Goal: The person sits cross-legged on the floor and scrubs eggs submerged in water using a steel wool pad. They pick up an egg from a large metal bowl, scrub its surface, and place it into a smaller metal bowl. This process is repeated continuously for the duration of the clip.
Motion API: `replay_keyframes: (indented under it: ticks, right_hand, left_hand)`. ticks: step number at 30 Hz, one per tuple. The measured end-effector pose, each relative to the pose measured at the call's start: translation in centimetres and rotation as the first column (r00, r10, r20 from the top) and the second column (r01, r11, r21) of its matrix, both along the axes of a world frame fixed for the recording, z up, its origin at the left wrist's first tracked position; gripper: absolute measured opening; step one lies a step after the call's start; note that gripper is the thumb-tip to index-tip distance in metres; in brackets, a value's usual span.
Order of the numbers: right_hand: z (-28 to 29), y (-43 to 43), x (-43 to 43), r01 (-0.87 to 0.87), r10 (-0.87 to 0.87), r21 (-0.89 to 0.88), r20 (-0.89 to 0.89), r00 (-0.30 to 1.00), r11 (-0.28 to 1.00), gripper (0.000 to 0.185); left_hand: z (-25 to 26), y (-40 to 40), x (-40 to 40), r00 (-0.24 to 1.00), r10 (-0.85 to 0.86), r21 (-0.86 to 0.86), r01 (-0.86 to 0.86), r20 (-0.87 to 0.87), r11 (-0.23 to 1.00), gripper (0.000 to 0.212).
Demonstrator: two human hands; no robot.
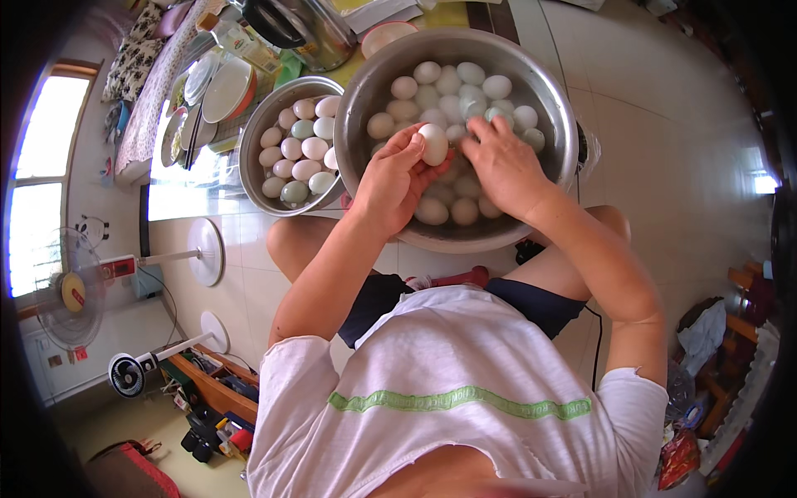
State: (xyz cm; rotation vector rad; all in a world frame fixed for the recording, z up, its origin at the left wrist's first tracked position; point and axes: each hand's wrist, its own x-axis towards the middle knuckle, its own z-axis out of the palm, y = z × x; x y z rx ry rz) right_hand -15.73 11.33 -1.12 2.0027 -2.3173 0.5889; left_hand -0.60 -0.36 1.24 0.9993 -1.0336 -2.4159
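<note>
My left hand (pixel 401 165) holds a white egg (pixel 434 144) between thumb and fingers above a large metal basin (pixel 557 81). In the basin many pale eggs (pixel 449 81) lie in water, some whitish, some faintly green. My right hand (pixel 504 159) is over the basin, just right of the held egg, its fingers bent and slightly blurred near the eggs; whether it grips anything cannot be told. To the left, a smaller metal bowl (pixel 248 131) touches or nearly touches the basin and holds many whitish, pinkish and greenish eggs.
Bowls and plates (pixel 227 90) with chopsticks (pixel 194 137), a bottle (pixel 240 43) and a metal kettle (pixel 317 37) stand on the glass-topped table at the upper left. A white-rimmed bowl (pixel 389 36) is behind the basin. Two fans (pixel 127 373) stand at the left.
</note>
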Motion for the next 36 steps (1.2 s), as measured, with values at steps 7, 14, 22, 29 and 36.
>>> replay_keyframes:
  ticks: [7,14,22,29,36]
  right_hand:
    - [3.3,1.3,2.3,0.075,0.067,-0.271,0.481,0.874,0.960,0.024]
    - [2.4,-1.4,0.0,0.193,0.044,-0.331,0.592,0.805,0.923,0.017]
    - [2.9,-1.6,0.0,0.153,0.073,-0.314,0.604,0.794,0.937,0.016]
    - [3.4,-0.8,1.7,0.015,0.196,-0.426,0.447,0.872,0.905,0.013]
    - [0.4,0.5,0.2,-0.097,0.094,0.011,0.149,0.984,0.995,0.022]
  left_hand:
    - [-1.8,-0.7,0.3,0.995,-0.037,0.110,0.048,-0.098,0.993,0.032]
    - [-0.5,0.3,0.0,0.973,-0.194,0.071,0.204,-0.123,0.976,0.035]
    - [-1.4,0.6,0.3,0.972,-0.192,-0.169,0.168,-0.137,0.971,0.035]
    - [-1.9,0.3,0.6,0.959,-0.197,-0.220,0.150,-0.206,0.964,0.034]
    - [-0.8,-0.2,0.3,0.992,0.060,0.049,-0.055,-0.113,0.997,0.036]
